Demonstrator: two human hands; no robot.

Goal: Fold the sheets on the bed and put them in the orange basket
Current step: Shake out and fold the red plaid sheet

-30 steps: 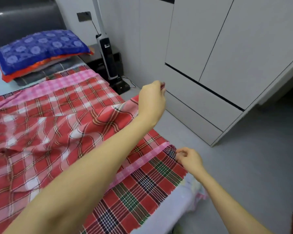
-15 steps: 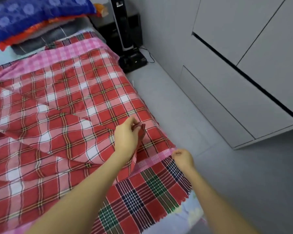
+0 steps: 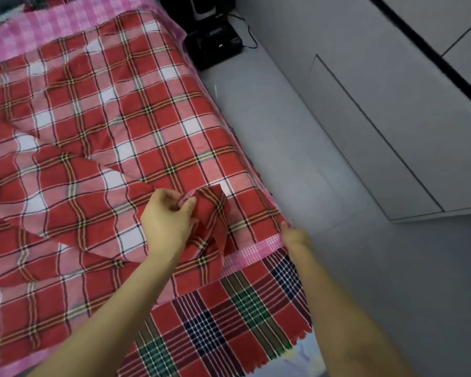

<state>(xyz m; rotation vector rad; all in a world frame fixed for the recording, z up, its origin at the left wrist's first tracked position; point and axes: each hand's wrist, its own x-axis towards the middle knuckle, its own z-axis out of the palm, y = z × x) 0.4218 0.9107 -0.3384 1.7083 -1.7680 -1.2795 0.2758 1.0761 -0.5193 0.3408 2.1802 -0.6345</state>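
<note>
Head view: left hand (image 3: 166, 221) and right hand (image 3: 295, 236) pinch the plaid sheet (image 3: 147, 118) spread beside grey floor (image 3: 283, 131) and wardrobe (image 3: 392, 118).

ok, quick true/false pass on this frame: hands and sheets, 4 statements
1. The left hand pinches a lifted corner of the red-and-white plaid cotton sheet. True.
2. The right hand lies flat and open on the grey floor. False: it grips the sheet's pink checked border at the right-hand edge.
3. The red-and-white plaid cotton sheet is folded into a neat stack. False: it lies spread out and wrinkled, with only the pinched corner raised.
4. A darker red plaid sheet with green and navy checks shows beneath the near end of the red-and-white one. True.
</note>
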